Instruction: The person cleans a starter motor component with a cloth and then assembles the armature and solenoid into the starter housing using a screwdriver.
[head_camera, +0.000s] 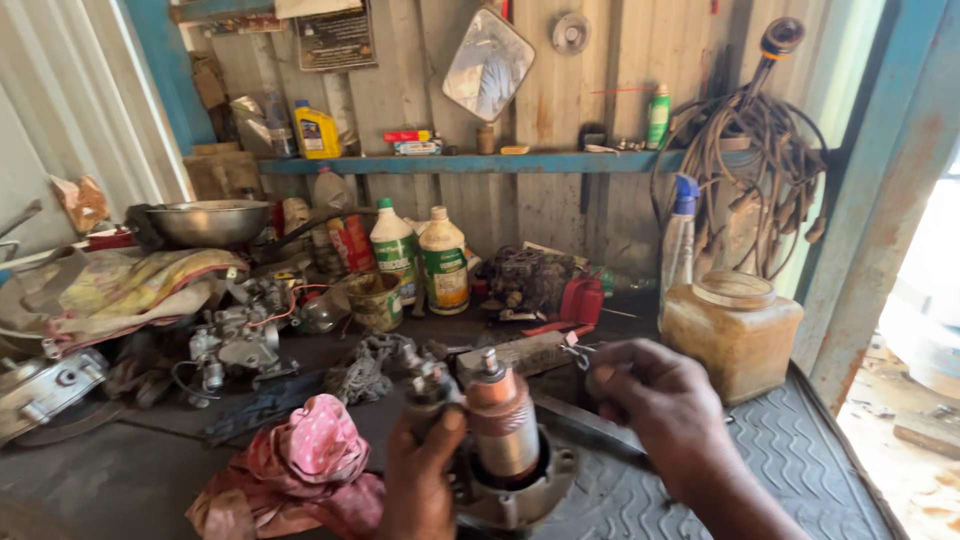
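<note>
Motor armature (503, 420), copper-coloured cylindrical core with steel shaft tip up, is held upright, seated in a grey metal end housing (520, 495) flanged at its base. Assembly is kept above the ribbed black mat (800, 450) near the worktop's front edge.

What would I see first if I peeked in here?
Probably the copper-coloured motor armature standing in its grey metal housing, front and centre, gripped by the left hand while the right hand hovers beside it. Next, the pink rag to its left and the tangled hoses hanging on the wall at right.
</note>
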